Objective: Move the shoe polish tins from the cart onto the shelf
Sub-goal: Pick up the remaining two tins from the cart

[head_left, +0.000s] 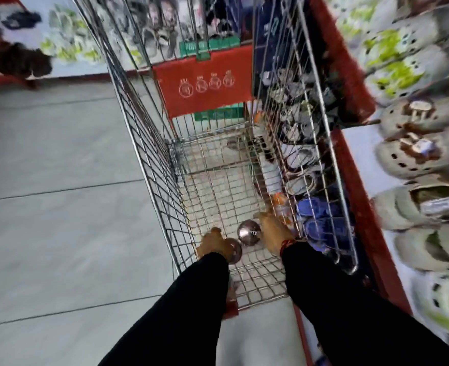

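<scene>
Both my arms in black sleeves reach down into a wire shopping cart (149, 143). My left hand (214, 243) is closed over a round brown shoe polish tin (235, 250) near the cart's bottom left. A second round metallic tin (249, 233) lies on the cart floor between my hands. My right hand (273, 232) rests against the right side of that tin, fingers pointing down; how firmly it grips is unclear. The shelf (360, 196) with a red edge runs along the cart's right side.
Grey and green clogs (413, 151) fill the shelf on the right. Blue shoes (321, 220) and other footwear show through the cart's right wall. A red flap (204, 88) hangs at the cart's far end. Grey tiled floor (59, 194) lies to the left.
</scene>
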